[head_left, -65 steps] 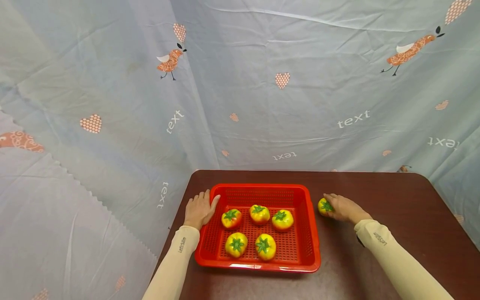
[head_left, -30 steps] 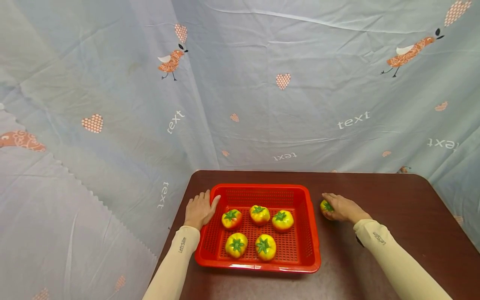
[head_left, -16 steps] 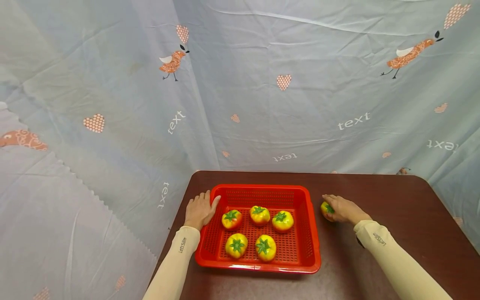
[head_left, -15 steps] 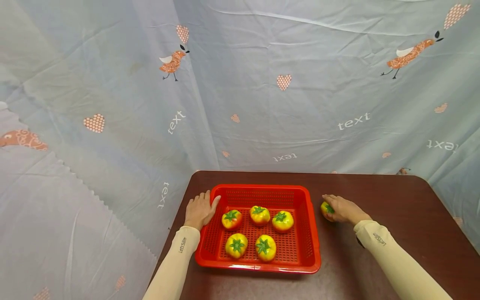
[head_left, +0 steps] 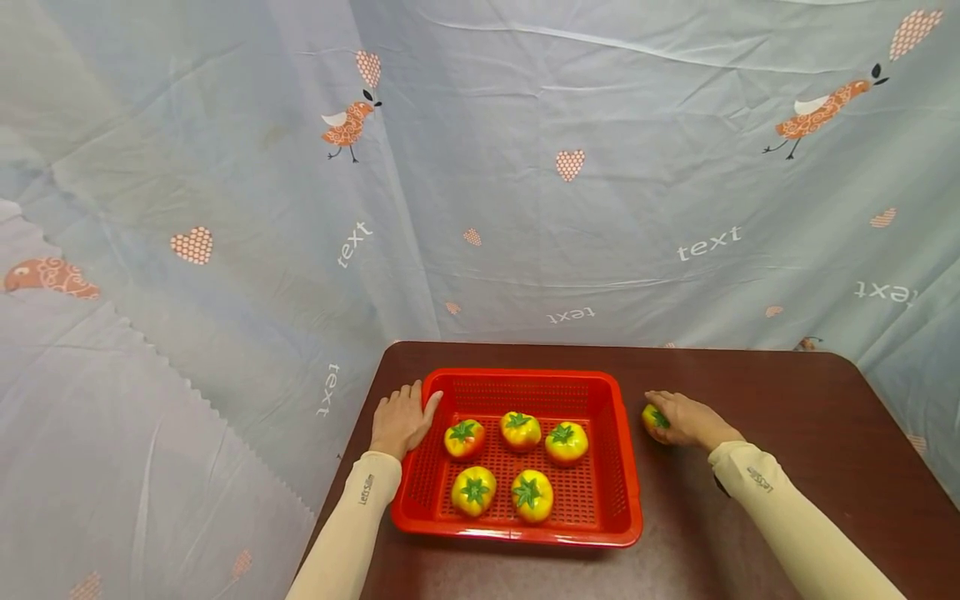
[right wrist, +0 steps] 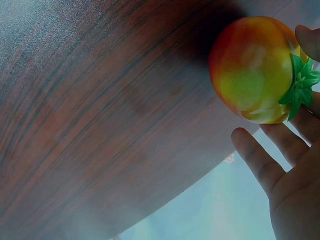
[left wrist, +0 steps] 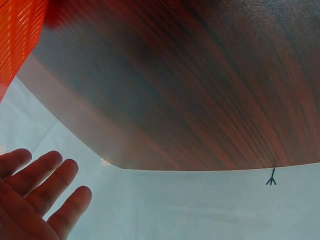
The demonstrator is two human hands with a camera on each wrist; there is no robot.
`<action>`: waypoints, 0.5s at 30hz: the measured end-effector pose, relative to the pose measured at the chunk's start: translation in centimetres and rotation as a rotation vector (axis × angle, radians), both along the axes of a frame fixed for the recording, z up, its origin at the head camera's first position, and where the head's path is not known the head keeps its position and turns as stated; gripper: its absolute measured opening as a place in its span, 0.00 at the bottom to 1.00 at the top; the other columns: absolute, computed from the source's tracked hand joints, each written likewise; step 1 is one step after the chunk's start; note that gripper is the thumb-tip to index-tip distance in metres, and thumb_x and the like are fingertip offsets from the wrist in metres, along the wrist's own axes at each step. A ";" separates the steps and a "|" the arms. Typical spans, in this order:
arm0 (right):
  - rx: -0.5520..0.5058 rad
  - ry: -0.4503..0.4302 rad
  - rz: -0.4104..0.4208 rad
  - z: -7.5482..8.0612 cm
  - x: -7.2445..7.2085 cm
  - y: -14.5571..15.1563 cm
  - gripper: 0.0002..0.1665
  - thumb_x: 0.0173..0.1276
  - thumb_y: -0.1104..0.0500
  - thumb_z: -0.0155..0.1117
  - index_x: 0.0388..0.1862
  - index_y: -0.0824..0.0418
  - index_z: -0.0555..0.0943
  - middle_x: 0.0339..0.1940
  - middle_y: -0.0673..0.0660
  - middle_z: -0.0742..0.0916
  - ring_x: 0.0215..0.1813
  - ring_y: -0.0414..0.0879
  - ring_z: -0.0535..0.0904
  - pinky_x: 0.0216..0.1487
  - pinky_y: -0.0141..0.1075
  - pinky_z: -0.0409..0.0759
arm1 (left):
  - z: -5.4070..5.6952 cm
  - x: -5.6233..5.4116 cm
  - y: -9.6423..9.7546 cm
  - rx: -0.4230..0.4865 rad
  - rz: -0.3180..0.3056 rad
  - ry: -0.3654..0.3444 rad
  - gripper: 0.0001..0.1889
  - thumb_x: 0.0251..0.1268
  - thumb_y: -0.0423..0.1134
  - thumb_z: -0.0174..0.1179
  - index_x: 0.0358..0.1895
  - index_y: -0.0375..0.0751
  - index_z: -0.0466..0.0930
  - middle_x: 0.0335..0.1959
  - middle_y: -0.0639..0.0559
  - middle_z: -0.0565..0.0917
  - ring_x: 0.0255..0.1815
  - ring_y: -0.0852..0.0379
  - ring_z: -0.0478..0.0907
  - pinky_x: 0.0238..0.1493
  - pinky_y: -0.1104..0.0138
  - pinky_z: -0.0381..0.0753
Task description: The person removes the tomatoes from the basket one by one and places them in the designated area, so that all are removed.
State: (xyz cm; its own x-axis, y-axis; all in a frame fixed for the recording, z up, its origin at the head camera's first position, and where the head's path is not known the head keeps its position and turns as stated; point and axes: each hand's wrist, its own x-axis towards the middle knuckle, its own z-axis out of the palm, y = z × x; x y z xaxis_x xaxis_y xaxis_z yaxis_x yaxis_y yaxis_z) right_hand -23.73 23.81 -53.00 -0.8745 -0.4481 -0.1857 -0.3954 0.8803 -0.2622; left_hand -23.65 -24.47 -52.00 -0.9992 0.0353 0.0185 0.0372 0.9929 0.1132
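Along the left rim of a red plastic basket [head_left: 510,536] rests my left hand [head_left: 401,421], its thumb reaching over the rim. In the left wrist view, the straight, spread fingers of the left hand [left wrist: 37,192] hold nothing. To the right of the basket, my right hand [head_left: 686,417] grips a yellow-red toy tomato [head_left: 651,423] between thumb and fingers. The right wrist view shows this tomato [right wrist: 255,70] on its side, green leafy top towards the palm; the little finger stays apart from it. Several similar toy tomatoes [head_left: 520,431] lie spread out inside the basket.
Everything stands on a dark brown wooden table [head_left: 810,433] with rounded far corners. A pale blue printed curtain [head_left: 630,200] hangs behind it and along the left. The basket's right wall [head_left: 626,467] stands between the held tomato and those inside.
Compared with the oldest frame, the tomato at the right hand sits slightly further right, deeper under the fingers. Left hand and basket stay in place; the head view tilts very slightly.
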 end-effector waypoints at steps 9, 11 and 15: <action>0.015 0.058 0.042 0.0 -0.2 0.0 0.36 0.64 0.58 0.65 0.66 0.74 0.68 0.64 0.74 0.75 0.62 0.69 0.73 0.61 0.59 0.73 | 0.1 0.0 0.0 -0.002 -0.006 -0.005 0.39 0.76 0.63 0.34 0.71 0.30 0.63 0.64 0.33 0.74 0.63 0.35 0.72 0.67 0.43 0.66; 0.011 0.066 0.047 0.1 -0.2 -0.1 0.35 0.64 0.58 0.64 0.66 0.74 0.68 0.64 0.74 0.75 0.62 0.69 0.73 0.62 0.59 0.73 | 0.2 0.0 0.1 -0.007 -0.006 -0.004 0.38 0.76 0.62 0.34 0.71 0.30 0.63 0.64 0.33 0.74 0.63 0.35 0.72 0.67 0.43 0.66; -0.007 0.083 0.049 0.4 -0.2 -0.2 0.35 0.64 0.58 0.65 0.66 0.74 0.69 0.63 0.74 0.76 0.61 0.68 0.74 0.61 0.59 0.73 | 0.1 0.0 0.1 -0.008 -0.002 -0.003 0.38 0.76 0.63 0.35 0.71 0.30 0.63 0.64 0.33 0.74 0.63 0.35 0.72 0.67 0.43 0.66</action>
